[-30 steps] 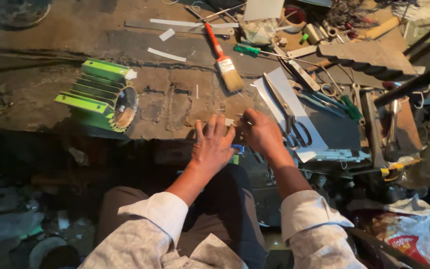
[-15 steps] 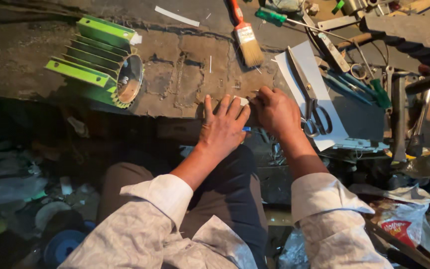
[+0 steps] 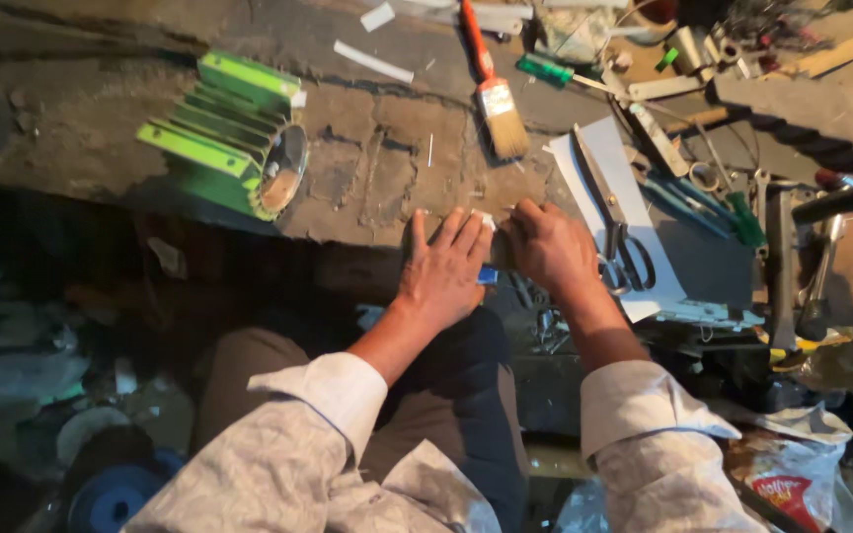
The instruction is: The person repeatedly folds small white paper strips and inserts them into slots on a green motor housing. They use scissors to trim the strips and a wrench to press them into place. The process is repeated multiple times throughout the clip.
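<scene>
At the near edge of the counter (image 3: 367, 168) we see a small white strip (image 3: 484, 219) pinned under the fingertips of both hands; only a sliver of it shows between them, so we cannot tell its full shape. Our left hand (image 3: 443, 268) lies flat on it, palm down, fingers spread and pointing away from us. Our right hand (image 3: 545, 247) sits just beside the left, touching it, with the fingers curled in and pinching at the strip's end. A small blue object (image 3: 487, 276) peeks out beneath the left hand, at the counter's edge; what it is we cannot make out.

Just right of the right hand lies a white sheet (image 3: 612, 163) with a pair of scissors (image 3: 612, 227) resting on it, handles towards us. Farther back on the counter a paintbrush (image 3: 494, 94) with a red handle lies with its bristles towards us, and a green-handled screwdriver (image 3: 545, 71) lies near it. Well to the left sits a green finned housing (image 3: 229, 133), on its side, its round open end facing the hands. Two loose white strips (image 3: 373, 60) lie near the far edge. At the right, blue and green-handled tools (image 3: 703, 202) lie in a heap. Below, our pale patterned sleeves (image 3: 338, 390) and dark trousers (image 3: 466, 395) fill the view, with a printed bag (image 3: 792, 474) at lower right.
</scene>
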Tool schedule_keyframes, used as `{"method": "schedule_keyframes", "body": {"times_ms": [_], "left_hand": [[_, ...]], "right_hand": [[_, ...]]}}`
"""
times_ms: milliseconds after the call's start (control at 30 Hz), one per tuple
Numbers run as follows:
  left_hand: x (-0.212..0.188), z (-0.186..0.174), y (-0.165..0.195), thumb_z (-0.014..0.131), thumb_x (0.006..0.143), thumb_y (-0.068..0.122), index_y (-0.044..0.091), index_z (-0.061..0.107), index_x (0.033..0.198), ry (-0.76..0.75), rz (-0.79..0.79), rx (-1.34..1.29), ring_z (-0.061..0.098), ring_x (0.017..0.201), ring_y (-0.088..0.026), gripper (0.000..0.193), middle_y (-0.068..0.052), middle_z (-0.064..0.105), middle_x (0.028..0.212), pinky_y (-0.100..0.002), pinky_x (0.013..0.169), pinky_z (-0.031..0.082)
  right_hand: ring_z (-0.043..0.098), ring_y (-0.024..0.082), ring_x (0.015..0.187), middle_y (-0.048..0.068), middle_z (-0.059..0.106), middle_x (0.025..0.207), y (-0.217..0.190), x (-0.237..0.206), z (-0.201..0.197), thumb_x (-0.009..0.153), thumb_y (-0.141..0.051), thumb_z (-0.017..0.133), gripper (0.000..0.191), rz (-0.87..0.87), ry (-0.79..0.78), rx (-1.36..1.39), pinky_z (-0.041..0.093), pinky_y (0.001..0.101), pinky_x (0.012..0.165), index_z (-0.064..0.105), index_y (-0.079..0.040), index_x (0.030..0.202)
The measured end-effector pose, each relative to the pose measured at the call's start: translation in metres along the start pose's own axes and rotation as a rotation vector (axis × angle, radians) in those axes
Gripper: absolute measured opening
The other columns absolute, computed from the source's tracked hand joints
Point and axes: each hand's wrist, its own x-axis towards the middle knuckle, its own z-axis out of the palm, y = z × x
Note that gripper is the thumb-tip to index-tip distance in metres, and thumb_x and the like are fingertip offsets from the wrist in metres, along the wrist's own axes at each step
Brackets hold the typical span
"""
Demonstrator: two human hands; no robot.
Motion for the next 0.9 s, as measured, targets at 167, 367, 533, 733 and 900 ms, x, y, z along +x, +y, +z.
{"method": "schedule_keyframes", "body": {"times_ms": [167, 367, 533, 733, 900], "left_hand": [[-0.003, 0.004, 0.001, 0.077, 0.074, 0.036, 0.007, 0.051, 0.144, 0.004, 0.023, 0.137, 0.041, 0.141, -0.032, 0.08, -0.012, 0.05, 0.149, -0.075, 0.111, 0.025], [-0.001, 0.007, 0.001, 0.079, 0.073, 0.042, 0.007, 0.052, 0.142, 0.027, 0.015, 0.107, 0.042, 0.14, -0.032, 0.082, -0.013, 0.051, 0.147, -0.077, 0.109, 0.027], [0.004, 0.006, 0.001, 0.082, 0.069, 0.041, 0.01, 0.055, 0.137, 0.029, 0.025, 0.165, 0.044, 0.137, -0.031, 0.079, -0.01, 0.053, 0.142, -0.075, 0.107, 0.029], [0.008, -0.002, -0.001, 0.083, 0.07, 0.042, 0.01, 0.058, 0.131, 0.027, 0.04, 0.136, 0.048, 0.131, -0.031, 0.073, -0.01, 0.056, 0.135, -0.076, 0.107, 0.03], [0.018, -0.01, -0.005, 0.08, 0.075, 0.043, 0.011, 0.064, 0.121, -0.014, 0.05, 0.102, 0.054, 0.118, -0.031, 0.058, -0.007, 0.062, 0.118, -0.077, 0.107, 0.029]], "right_hand": [[0.066, 0.046, 0.078, 0.02, 0.068, 0.088, -0.003, -0.001, -0.008, 0.092, -0.03, 0.072, 0.021, -0.074, -0.049, -0.022, 0.052, 0.0536, 0.064, 0.068, -0.01, 0.096], [0.066, 0.046, 0.076, 0.018, 0.068, 0.088, -0.006, -0.003, -0.01, 0.092, -0.032, 0.072, 0.02, -0.062, -0.096, -0.031, 0.051, 0.0551, 0.062, 0.068, -0.012, 0.095], [0.066, 0.046, 0.077, 0.019, 0.067, 0.089, -0.007, -0.002, -0.009, 0.094, -0.032, 0.071, 0.022, -0.057, -0.041, -0.041, 0.051, 0.0555, 0.063, 0.065, -0.011, 0.094], [0.067, 0.046, 0.074, 0.017, 0.067, 0.088, -0.008, -0.002, -0.001, 0.094, -0.036, 0.071, 0.024, 0.01, -0.022, -0.116, 0.051, 0.0554, 0.061, 0.064, -0.013, 0.093], [0.067, 0.045, 0.075, 0.017, 0.067, 0.089, -0.002, 0.003, 0.012, 0.093, -0.042, 0.07, 0.028, 0.072, -0.003, -0.094, 0.052, 0.0554, 0.061, 0.064, -0.015, 0.093]]}}
